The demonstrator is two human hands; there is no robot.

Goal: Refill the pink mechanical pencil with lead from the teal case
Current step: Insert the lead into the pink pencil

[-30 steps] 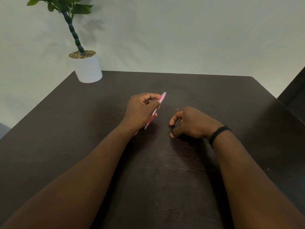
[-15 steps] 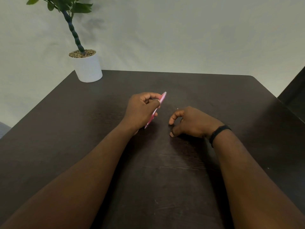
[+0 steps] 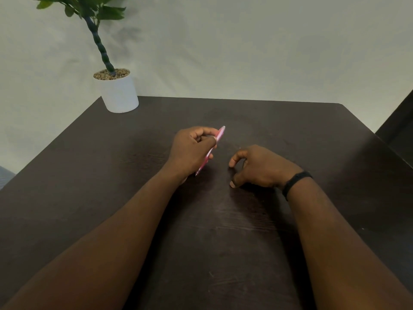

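While the dark surface [image 3: 223,242] carries one potted plant [image 3: 116,90] at its far left corner, the left hand [image 3: 190,151] grips the one pink pencil [image 3: 212,148] mid-barrel, tip down. It looks light, stiff and slick. The right hand [image 3: 257,166] rests beside it, fingers [image 3: 234,156] curled narrow, apparently empty. No teal case shows.

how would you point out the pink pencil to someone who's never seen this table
Start at the dark wooden table and find the left hand near its middle. The pink mechanical pencil is the thin stick slanting through that closed fist. It is the only pink thing; the right hand shows nothing coloured.
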